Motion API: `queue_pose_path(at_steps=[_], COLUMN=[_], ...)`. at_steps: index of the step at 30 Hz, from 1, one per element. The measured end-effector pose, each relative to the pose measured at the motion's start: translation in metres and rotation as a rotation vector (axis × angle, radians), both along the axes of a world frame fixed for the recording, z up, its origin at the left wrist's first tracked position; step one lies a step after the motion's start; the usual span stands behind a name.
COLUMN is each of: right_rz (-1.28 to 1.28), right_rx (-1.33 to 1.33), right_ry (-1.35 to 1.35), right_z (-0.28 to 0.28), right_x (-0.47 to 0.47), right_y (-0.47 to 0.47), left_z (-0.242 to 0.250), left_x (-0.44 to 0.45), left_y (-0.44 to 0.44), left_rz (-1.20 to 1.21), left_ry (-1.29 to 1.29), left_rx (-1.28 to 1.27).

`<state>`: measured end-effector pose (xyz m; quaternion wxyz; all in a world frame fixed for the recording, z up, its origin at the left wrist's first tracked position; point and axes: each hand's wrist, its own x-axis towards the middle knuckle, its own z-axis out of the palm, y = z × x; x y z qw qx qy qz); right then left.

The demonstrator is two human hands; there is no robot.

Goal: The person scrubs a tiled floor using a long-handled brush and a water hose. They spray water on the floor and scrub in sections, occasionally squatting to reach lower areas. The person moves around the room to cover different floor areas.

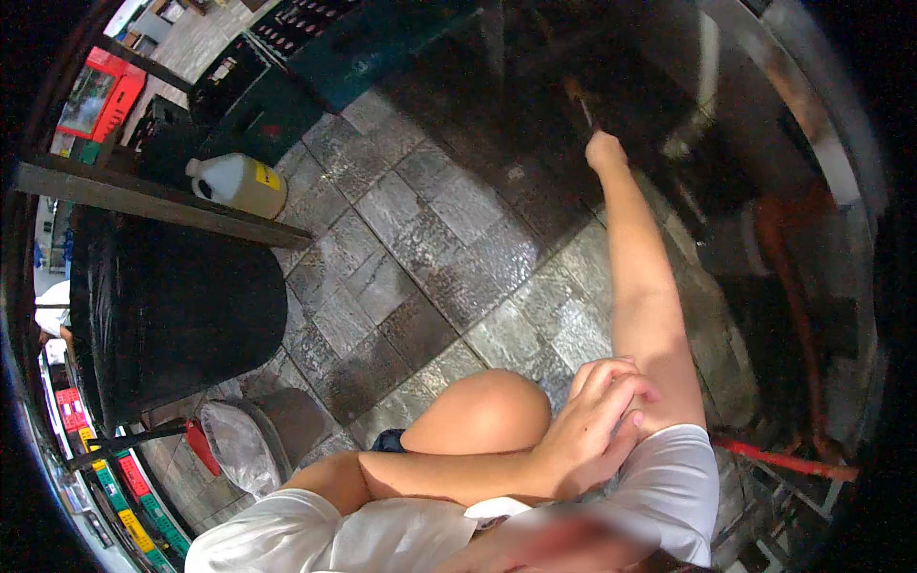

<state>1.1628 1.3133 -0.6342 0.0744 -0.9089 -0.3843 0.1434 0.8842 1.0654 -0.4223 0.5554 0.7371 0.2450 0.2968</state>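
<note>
My right arm stretches forward into a dark space below a surface. At its end my right hand (606,152) is closed around the handle of a thin tool (587,113); the tool's far end is lost in shadow, and I cannot tell its kind. My left hand (598,430) lies across my body against my right upper arm, fingers bent and apart, holding nothing. A bare knee (487,412) shows just beyond my left forearm. Grey stone-look floor tiles (430,215), wet and shiny in places, spread out ahead of me.
A plastic jug (240,186) of yellowish liquid stands by a dark beam (172,208). Left are a large black-lined bin (186,308), a smaller lined bin (240,444) and coloured crates (132,530). Pale piping (706,79) and a red bar (781,458) lie right. Another person (54,308) is far left.
</note>
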Motion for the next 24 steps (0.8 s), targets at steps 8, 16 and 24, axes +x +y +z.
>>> queue_pose_path(at_steps=[8, 16, 24], right_rz=[0.231, 0.082, -0.155], right_rx=[-0.135, -0.269, -0.092], right_ry=[-0.127, -0.070, 0.151], right_z=[0.113, 0.225, 0.232], right_x=[0.047, -0.023, -0.079], right_y=[-0.233, -0.439, -0.489], left_z=[-0.025, -0.058, -0.061], left_x=[0.036, 0.081, 0.084], left_y=[0.008, 0.014, 0.000], left_rz=[-0.049, -0.014, -0.060], left_ry=[0.021, 0.099, 0.074], left_rx=[-0.115, -0.117, -0.129])
